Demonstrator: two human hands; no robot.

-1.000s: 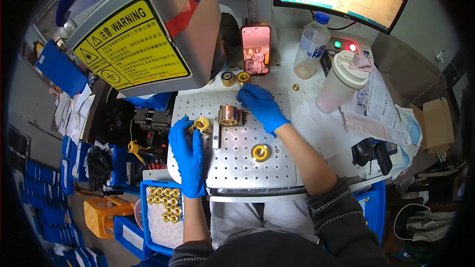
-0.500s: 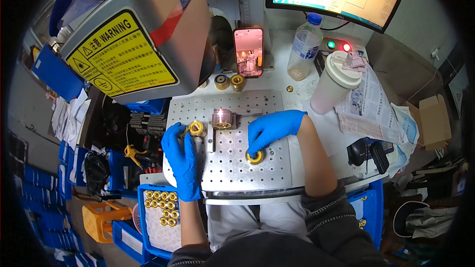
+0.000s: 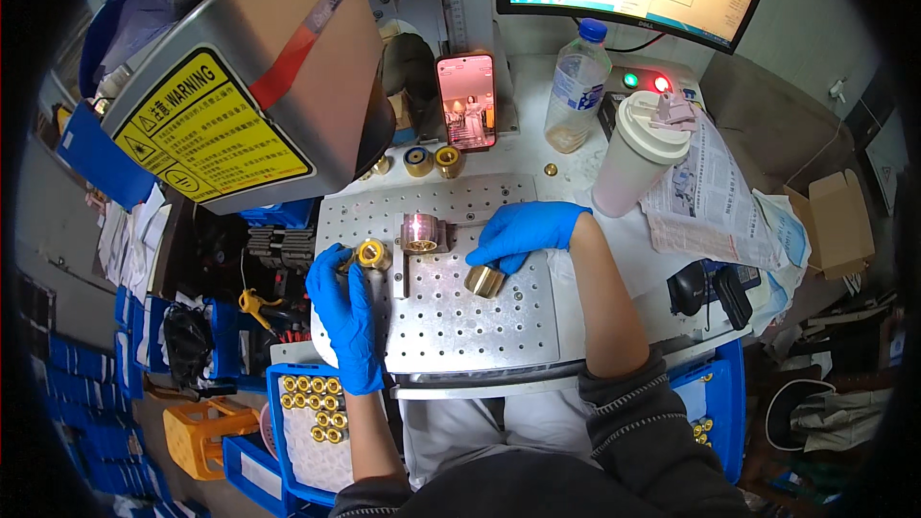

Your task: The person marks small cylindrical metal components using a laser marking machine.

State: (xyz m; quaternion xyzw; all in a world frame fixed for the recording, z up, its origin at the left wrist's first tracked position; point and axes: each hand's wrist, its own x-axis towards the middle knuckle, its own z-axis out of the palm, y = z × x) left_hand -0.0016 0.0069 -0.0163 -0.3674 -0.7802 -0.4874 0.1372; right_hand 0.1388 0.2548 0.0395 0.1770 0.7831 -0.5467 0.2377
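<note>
On the perforated metal plate (image 3: 451, 326), my right hand (image 3: 528, 233), in a blue glove, grips a brass ring fitting (image 3: 484, 281) that is tipped on its side. My left hand (image 3: 345, 321), gloved too, has its fingertips closed at the left side of another brass fitting (image 3: 372, 254); part of that grip is hidden. Between the hands a third ring fitting (image 3: 422, 233) lies on its side, lit pinkish, near a narrow metal stop bar (image 3: 400, 271).
A large grey machine housing (image 3: 259, 67) overhangs the left. Behind the plate stand a phone (image 3: 466, 101), two ring fittings (image 3: 432, 162) and a plastic bottle (image 3: 578, 86). A lidded cup (image 3: 641, 158) is at right. Blue trays (image 3: 275, 422) with brass fittings sit below the table edge.
My right hand has tipped its fitting from flat onto its side and lifted slightly. The left hand stays by its fitting. The whole view has shifted a little.
</note>
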